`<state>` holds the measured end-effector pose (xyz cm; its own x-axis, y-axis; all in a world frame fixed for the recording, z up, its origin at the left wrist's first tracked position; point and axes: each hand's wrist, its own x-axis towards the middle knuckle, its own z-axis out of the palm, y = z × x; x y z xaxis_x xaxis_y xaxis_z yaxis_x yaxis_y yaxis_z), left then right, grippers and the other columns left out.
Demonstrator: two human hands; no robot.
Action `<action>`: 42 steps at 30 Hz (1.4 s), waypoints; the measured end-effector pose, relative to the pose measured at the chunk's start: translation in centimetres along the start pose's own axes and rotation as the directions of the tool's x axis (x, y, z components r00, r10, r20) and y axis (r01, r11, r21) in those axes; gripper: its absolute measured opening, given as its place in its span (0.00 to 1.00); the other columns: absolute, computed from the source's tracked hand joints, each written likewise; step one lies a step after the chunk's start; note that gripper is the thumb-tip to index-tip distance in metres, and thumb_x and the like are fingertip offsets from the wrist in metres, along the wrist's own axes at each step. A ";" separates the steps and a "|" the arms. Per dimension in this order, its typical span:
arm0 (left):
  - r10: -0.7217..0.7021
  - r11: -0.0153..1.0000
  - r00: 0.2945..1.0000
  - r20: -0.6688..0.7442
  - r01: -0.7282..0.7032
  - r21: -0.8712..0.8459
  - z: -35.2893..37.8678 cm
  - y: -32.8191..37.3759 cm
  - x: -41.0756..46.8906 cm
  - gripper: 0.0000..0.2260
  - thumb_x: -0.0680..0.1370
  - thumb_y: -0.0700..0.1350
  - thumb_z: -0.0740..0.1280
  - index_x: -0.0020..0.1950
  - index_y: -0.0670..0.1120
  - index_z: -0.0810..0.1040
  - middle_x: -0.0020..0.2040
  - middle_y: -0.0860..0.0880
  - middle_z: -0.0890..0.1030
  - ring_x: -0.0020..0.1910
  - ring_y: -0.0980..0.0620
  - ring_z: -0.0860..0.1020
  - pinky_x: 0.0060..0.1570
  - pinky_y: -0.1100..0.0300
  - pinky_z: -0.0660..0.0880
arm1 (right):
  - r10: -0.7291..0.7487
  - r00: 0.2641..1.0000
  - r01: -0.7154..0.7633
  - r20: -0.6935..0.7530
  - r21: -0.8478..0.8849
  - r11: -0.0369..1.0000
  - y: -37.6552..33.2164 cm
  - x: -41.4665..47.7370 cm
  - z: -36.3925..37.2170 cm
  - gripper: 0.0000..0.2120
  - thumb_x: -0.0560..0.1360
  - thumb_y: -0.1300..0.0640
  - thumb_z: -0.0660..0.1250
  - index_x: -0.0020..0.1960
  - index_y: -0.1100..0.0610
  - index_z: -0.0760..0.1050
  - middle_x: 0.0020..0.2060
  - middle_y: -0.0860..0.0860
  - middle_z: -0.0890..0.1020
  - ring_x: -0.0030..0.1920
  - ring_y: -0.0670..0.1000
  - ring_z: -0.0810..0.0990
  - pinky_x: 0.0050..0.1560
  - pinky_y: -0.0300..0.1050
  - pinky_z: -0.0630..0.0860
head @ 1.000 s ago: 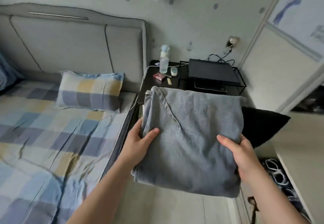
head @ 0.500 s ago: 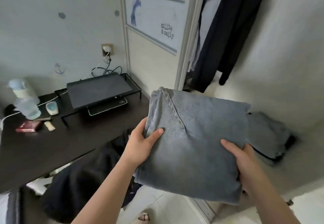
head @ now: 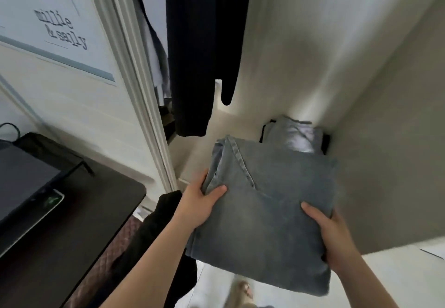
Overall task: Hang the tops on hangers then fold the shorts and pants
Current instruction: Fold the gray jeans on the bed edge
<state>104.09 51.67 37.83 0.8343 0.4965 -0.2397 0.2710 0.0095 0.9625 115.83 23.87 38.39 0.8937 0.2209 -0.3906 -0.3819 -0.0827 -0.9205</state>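
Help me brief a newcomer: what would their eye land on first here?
The folded blue-grey jeans fill the centre, gripped at either side by the left hand and the right hand. Beyond them a small pile of folded clothes sits in the wardrobe corner, with a black garment hanging above it to the left.

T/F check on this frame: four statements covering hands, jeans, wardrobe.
1. The left hand and right hand both grip the folded jeans. True.
2. A folded pile lies in the back corner of the wardrobe. True.
3. Nothing hangs in the wardrobe. False: a dark garment hangs above and left of the pile.
4. Both thumbs are tucked under the jeans. False: both lie on top.
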 end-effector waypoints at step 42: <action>-0.592 0.636 0.530 -0.607 0.770 0.051 3.3 -17.1 21.7 0.43 0.74 0.54 0.74 0.81 0.52 0.52 0.80 0.44 0.56 0.74 0.35 0.63 0.70 0.43 0.63 | 0.495 0.856 -0.516 -0.147 -0.230 0.825 17.1 20.9 12.2 0.25 0.74 0.56 0.73 0.67 0.59 0.69 0.54 0.52 0.79 0.50 0.51 0.79 0.49 0.46 0.78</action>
<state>119.14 59.41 15.77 -0.0098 0.7848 -0.6197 0.8392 0.3434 0.4216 125.08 38.88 14.59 0.6109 0.0051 -0.7917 -0.7225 -0.4054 -0.5601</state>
